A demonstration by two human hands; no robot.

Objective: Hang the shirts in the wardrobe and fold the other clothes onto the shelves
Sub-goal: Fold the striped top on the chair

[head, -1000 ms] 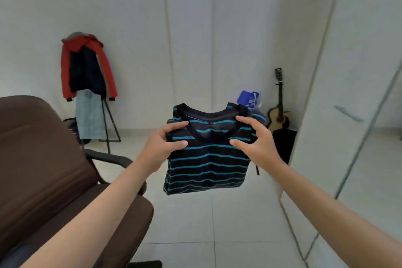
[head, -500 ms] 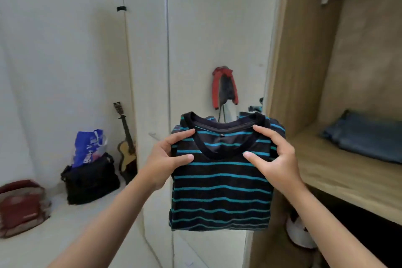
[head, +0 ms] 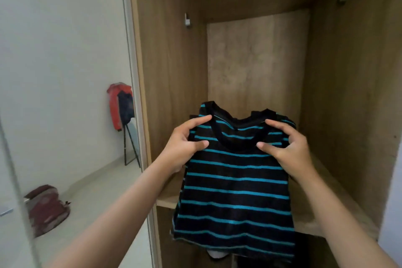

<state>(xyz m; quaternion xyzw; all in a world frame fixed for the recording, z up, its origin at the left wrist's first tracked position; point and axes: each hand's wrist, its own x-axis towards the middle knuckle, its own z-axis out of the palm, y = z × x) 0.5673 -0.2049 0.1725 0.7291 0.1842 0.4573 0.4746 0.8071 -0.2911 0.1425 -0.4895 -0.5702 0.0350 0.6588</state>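
Both hands grip one folded shirt (head: 236, 183) near its collar and hold it up in front of the open wardrobe (head: 348, 93). The left hand (head: 185, 143) pinches the fabric beside the neckline, thumb on the front and forefinger stretched along the top edge. The right hand (head: 289, 148) does the same on the other side, its fingers curled over the shoulder part. The two hands are apart, with the neck opening between them.

The shirt is black with thin turquoise stripes running across it, and it hangs straight down from the hands, its lower hem below the front edge of the wooden shelf (head: 326, 209). It hangs in the air before the compartment; whether its back touches the shelf edge I cannot tell. Something pale shows under the hem, too hidden to make out.

Left of the wardrobe's side panel is a mirrored door (head: 65, 93), and in it I see a red jacket (head: 115, 104) on a thin black stand and a dark red bag (head: 46, 209) lying on the pale floor (head: 97, 191).
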